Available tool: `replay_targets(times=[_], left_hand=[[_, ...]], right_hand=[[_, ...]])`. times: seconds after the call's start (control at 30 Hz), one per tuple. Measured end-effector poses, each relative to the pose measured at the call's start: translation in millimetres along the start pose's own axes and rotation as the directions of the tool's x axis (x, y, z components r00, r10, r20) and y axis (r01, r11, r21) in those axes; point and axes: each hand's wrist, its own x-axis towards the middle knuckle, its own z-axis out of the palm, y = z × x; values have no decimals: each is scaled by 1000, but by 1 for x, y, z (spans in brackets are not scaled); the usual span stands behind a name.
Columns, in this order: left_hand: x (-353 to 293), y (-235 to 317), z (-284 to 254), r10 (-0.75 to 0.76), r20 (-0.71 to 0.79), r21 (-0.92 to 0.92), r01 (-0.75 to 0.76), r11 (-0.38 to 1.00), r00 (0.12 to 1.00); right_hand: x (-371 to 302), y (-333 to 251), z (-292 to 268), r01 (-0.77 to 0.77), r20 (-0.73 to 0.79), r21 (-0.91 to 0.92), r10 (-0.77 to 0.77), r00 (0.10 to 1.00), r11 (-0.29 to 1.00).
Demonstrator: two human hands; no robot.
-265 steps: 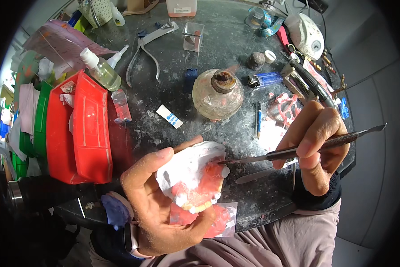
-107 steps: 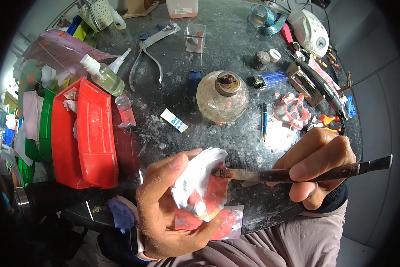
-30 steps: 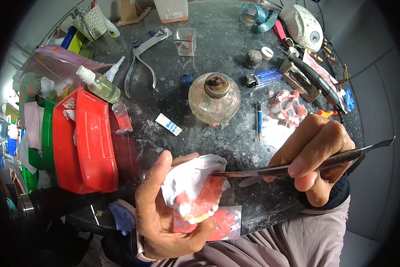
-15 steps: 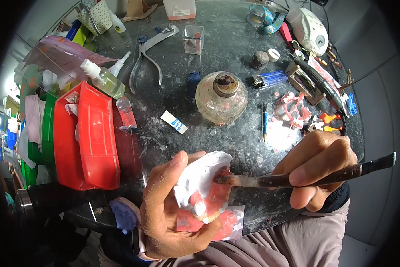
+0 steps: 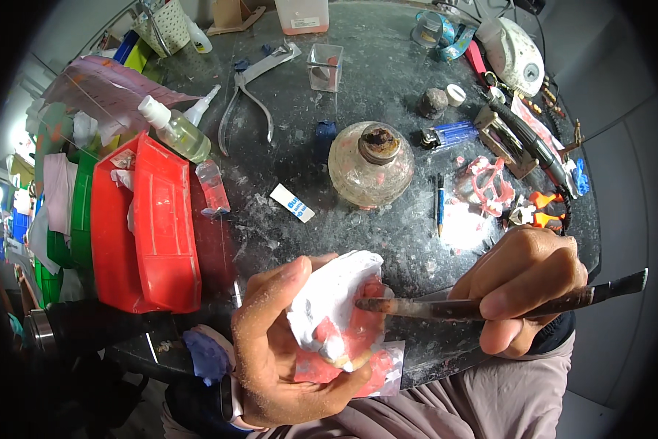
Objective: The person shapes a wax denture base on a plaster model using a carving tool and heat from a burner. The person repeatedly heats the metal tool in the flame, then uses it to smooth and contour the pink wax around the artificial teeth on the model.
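Note:
My left hand point(image 5: 267, 358) is closed around a white plaster dental model point(image 5: 327, 289), near the table's front edge. Pink wax point(image 5: 367, 329) covers part of the model, with pale teeth along its lower rim. My right hand point(image 5: 530, 285) grips a dark-handled wax knife point(image 5: 446, 309) like a pen. Its stained tip lies against the pink wax on the model's right side. Below the model, partly hidden by the left hand, is a pink wax sheet point(image 5: 386, 366) with a clear film edge.
A glass spirit burner point(image 5: 371, 172) stands beyond the model. Red bins point(image 5: 169, 241) and a spray bottle point(image 5: 182, 135) are at left, pliers point(image 5: 250, 88) farther back. A pencil point(image 5: 440, 205), pink wax framework point(image 5: 493, 186), orange-handled cutters point(image 5: 548, 211) and a black handpiece point(image 5: 530, 143) lie at right.
The knife's far end has dropped slightly, so the handle lies flatter. Its tip stays on the wax. The whole view has shifted a little.

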Motion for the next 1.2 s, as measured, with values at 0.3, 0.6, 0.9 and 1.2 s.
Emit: replay_targets(times=[0.3, 0.6, 0.9, 1.2], left_hand=[[3, 1, 0, 36, -23, 29, -35, 999, 999], [-2, -2, 0, -10, -77, 78, 16, 997, 997], [-3, -7, -6, 44, -40, 158, -38, 987, 998], [-3, 0, -11, -22, 45, 284, 9, 959, 999]], right_hand=[[0, 4, -6, 32, 52, 53, -35, 998, 998], [-1, 3, -2, 13, 27, -1, -13, 1000, 1000], [-3, 3, 2, -51, -79, -9, 50, 996, 999], [-5, 4, 12, -25, -222, 13, 27, 975, 1000]])
